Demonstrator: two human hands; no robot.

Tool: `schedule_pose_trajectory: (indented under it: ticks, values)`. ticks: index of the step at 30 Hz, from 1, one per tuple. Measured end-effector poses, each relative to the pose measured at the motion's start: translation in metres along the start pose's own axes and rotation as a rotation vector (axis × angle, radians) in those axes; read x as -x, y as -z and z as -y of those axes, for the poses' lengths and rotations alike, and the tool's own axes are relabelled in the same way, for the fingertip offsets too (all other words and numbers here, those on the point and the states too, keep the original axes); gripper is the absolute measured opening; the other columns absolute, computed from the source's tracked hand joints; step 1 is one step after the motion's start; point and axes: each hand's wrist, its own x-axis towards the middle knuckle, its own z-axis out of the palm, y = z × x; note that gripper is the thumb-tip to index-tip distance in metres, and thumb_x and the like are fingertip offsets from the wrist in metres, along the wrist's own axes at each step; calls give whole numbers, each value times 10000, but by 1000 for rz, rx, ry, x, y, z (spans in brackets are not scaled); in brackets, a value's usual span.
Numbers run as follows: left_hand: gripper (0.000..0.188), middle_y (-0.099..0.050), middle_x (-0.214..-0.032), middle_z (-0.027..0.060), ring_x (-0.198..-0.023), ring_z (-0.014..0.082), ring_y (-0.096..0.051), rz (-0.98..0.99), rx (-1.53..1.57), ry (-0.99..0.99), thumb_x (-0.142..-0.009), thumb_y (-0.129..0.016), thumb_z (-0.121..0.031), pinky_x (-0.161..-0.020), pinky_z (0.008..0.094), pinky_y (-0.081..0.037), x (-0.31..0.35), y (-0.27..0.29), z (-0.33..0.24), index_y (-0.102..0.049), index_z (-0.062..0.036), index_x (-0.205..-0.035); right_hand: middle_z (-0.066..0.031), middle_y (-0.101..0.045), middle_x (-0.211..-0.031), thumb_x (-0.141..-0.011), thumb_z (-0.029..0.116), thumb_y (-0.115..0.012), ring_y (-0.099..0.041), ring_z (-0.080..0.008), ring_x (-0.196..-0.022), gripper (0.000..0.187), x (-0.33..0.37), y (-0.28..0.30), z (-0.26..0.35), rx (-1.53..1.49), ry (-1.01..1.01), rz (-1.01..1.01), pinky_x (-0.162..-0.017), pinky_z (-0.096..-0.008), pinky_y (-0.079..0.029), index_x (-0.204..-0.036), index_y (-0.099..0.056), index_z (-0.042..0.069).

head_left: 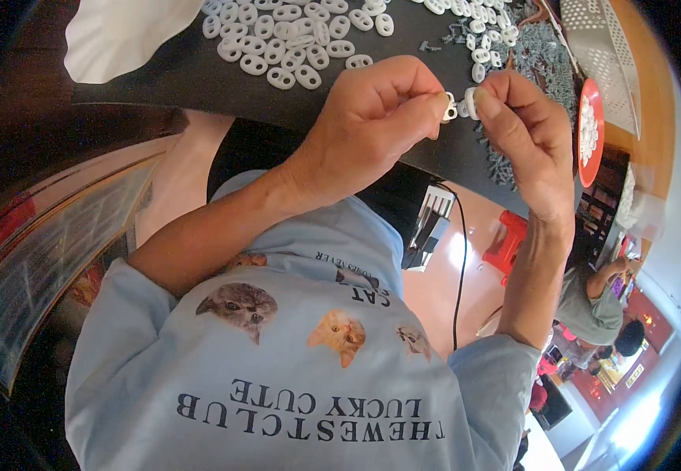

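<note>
Over the dark table's near edge, my left hand (pixel 384 118) pinches a small white two-holed oval piece (pixel 450 108) between thumb and forefinger. Facing it, my right hand (pixel 530 133) grips a small white round piece (pixel 470 104) in thumb and fingertips. The two pieces are side by side, nearly meeting; whether they touch I cannot tell. Beyond my left hand lies a loose heap of white oval pieces with two holes (pixel 293 35). Small grey plastic parts (pixel 544 59) are piled behind and beside my right hand.
More white pieces (pixel 482 31) lie at the far right of the dark table (pixel 160 98). A white scalloped container (pixel 125 39) stands at far left. Right of my hand is a red dish (pixel 591 161) holding white pieces. A red stool (pixel 505 247) and a black cable (pixel 460 267) are below; people (pixel 599 306) are behind.
</note>
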Motion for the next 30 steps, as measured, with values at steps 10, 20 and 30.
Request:
schedule_pose_trajectory:
  ticks: [10, 20, 30]
  values:
    - [136, -537, -706, 2, -541, 22, -405, 19, 29, -18, -941, -505, -135, -473, 173, -322, -1, 1, 2, -550, -20, -883, 58, -457, -665, -906, 164, -581, -378, -31, -627, 178, -2, -11, 3, -32, 33, 2, -525, -216, -291, -811, -568, 14]
    - [150, -520, -650, -10, -509, 22, -402, -37, 16, -28, -935, -521, -149, -452, 173, -319, -1, -1, 0, -575, -23, -875, -17, -480, -627, -888, 196, -624, -437, -87, -599, 203, 2, -20, 5, 140, 134, -103, -531, -252, -369, -837, -580, 5]
    - [182, -593, -672, 55, -539, 102, -549, 13, 168, 88, -919, -523, -149, -480, 213, -427, -1, 4, -3, -610, 12, -913, 8, -479, -711, -788, 146, -736, -412, -61, -596, 248, 3, -17, -3, 468, 429, -93, -507, -211, -339, -904, -561, 13]
